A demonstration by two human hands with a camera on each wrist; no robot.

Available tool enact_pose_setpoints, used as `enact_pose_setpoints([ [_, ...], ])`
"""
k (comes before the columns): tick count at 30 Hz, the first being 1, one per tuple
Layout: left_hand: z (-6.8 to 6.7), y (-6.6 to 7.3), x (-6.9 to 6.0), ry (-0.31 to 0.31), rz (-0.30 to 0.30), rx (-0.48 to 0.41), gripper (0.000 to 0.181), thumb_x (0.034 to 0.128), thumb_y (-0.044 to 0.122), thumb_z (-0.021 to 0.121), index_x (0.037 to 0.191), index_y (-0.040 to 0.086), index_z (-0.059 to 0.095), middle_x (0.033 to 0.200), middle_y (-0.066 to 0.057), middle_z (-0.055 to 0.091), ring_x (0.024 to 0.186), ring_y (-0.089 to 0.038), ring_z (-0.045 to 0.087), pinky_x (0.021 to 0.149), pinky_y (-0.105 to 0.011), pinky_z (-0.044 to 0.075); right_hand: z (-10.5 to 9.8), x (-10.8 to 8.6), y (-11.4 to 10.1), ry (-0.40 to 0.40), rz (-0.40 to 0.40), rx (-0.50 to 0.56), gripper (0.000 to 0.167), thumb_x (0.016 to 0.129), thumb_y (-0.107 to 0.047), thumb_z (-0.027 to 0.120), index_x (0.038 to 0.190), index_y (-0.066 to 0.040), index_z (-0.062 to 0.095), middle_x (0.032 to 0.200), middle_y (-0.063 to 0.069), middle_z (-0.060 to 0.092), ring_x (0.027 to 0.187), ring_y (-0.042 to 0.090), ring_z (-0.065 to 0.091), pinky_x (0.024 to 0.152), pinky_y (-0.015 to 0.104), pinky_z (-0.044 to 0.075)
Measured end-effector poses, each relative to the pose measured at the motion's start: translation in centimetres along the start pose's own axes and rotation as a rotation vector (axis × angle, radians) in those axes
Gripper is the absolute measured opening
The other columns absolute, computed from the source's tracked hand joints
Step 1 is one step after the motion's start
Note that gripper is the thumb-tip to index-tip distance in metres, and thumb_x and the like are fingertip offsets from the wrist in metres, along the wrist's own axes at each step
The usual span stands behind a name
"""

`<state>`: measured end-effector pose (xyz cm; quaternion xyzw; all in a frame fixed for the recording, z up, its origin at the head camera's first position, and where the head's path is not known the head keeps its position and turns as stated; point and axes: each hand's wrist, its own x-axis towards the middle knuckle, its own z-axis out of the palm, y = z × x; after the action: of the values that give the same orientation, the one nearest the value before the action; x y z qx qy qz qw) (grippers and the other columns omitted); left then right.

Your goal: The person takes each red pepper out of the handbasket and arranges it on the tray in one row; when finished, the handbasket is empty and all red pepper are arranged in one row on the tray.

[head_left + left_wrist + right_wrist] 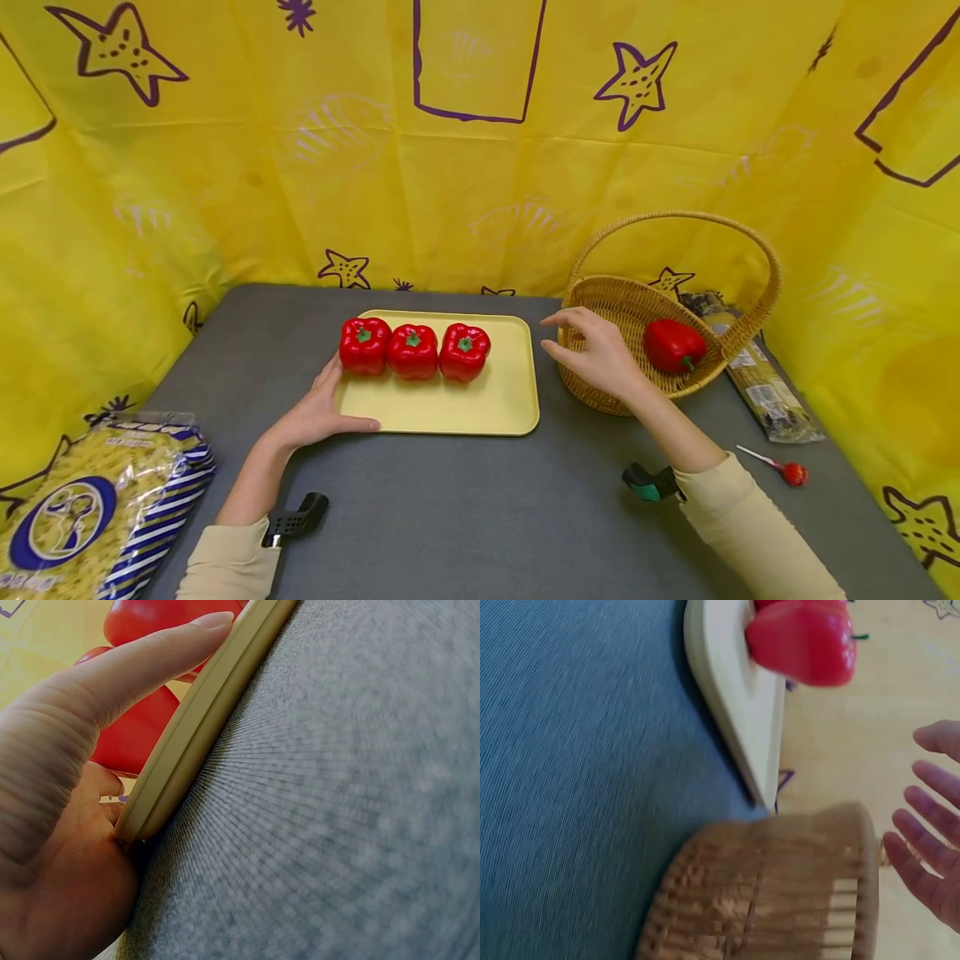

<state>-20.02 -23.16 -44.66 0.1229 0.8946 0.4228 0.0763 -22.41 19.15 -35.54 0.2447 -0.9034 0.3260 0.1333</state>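
Three red bell peppers [413,351] with green stems stand in a row on a pale yellow tray [510,379]. My left hand [318,408] holds the tray's near left corner, its thumb along the front rim and its fingers by the left side. In the left wrist view the thumb lies straight against the tray rim [210,682]. My right hand [600,354] hovers over the left side of a wicker basket [637,292], fingers parted from the thumb and nothing between them. Inside the basket another red bell pepper [674,345] lies on its side.
A bag of pasta [112,508] lies at the front left. Right of the basket is a long clear packet [768,392], partly hidden by it. A red lollipop [793,474] lies nearer me. The basket's tall handle [678,215] arches upward. Yellow patterned cloth [450,200] hangs behind the table.
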Motion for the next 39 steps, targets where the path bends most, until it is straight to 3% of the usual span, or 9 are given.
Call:
enact_pose_setpoints([
  [8,-0.1,-0.1,0.0,0.004,0.015,0.000,0.128,0.0694,0.039,0.087,0.157,0.016,-0.004,0.161,-0.018,-0.004,0.143,-0.044,0.002,0.106,-0.072,0.011,-1.7,-1.5,2.0,0.022,0.025,-0.029,0.029,0.085,-0.018,0.076,0.112,-0.008,0.070,0.114,0.008,0.065,0.102,0.028,0.061,0.082,0.047,0.053],
  [18,0.0,-0.2,0.0,0.000,0.017,-0.004,0.129,0.0689,0.039,0.087,0.157,0.018,-0.004,0.161,-0.018,-0.004,0.144,-0.043,0.002,0.107,-0.072,0.010,-3.9,-3.5,4.4,0.021,0.116,-0.146,0.041,0.083,-0.021,0.078,0.120,-0.007,0.066,0.123,0.015,0.058,0.112,0.037,0.054,0.091,0.056,0.043],
  [23,0.0,-0.4,0.1,0.004,0.012,-0.007,0.129,0.0688,0.039,0.087,0.158,0.019,-0.004,0.161,-0.017,-0.004,0.143,-0.043,0.001,0.106,-0.072,0.009,-5.1,-4.3,5.3,0.028,0.154,-0.200,0.046,0.083,-0.022,0.078,0.122,-0.005,0.062,0.124,0.020,0.055,0.114,0.042,0.049,0.091,0.059,0.040],
  [31,0.0,-0.3,0.1,0.000,0.006,-0.009,0.129,0.0687,0.039,0.087,0.158,0.018,-0.004,0.161,-0.017,-0.005,0.143,-0.043,0.001,0.106,-0.073,0.009,-6.7,-5.5,7.1,0.043,0.238,-0.316,0.055,0.079,-0.021,0.080,0.124,0.003,0.057,0.128,0.029,0.047,0.115,0.051,0.040,0.077,0.062,0.047],
  [39,0.1,-0.3,0.2,-0.001,0.009,-0.008,0.129,0.0686,0.040,0.087,0.158,0.019,-0.004,0.161,-0.017,-0.004,0.144,-0.043,0.002,0.106,-0.072,0.009,-7.2,-6.1,8.7,0.025,0.295,-0.404,0.062,0.077,-0.018,0.080,0.127,0.005,0.052,0.132,0.033,0.042,0.114,0.054,0.038,0.083,0.068,0.041],
])
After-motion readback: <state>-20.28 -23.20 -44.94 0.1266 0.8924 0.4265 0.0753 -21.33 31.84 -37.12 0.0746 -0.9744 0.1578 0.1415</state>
